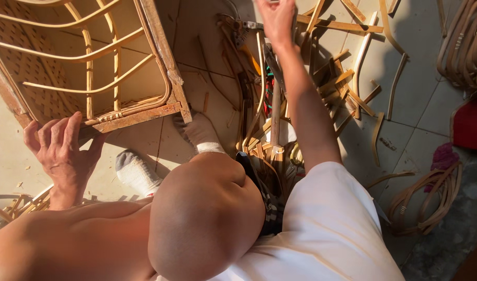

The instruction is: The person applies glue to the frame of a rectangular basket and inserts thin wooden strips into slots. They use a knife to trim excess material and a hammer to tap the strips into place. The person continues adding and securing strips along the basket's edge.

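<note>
Head view: the left hand (61, 148) rests on the lower corner of a rattan chair frame (100, 62) lying on the tiled floor (420, 135), fingers spread over the rail, steadying rather than clenching. The right hand (276, 20) reaches to the far edge of the floor among cut cane offcuts (342, 83); whether it grips anything cannot be told. The frame's curved ribs sit fitted, yet loose strips and 1 cane coil (431, 198) near the right edge suggest work remains.
</note>
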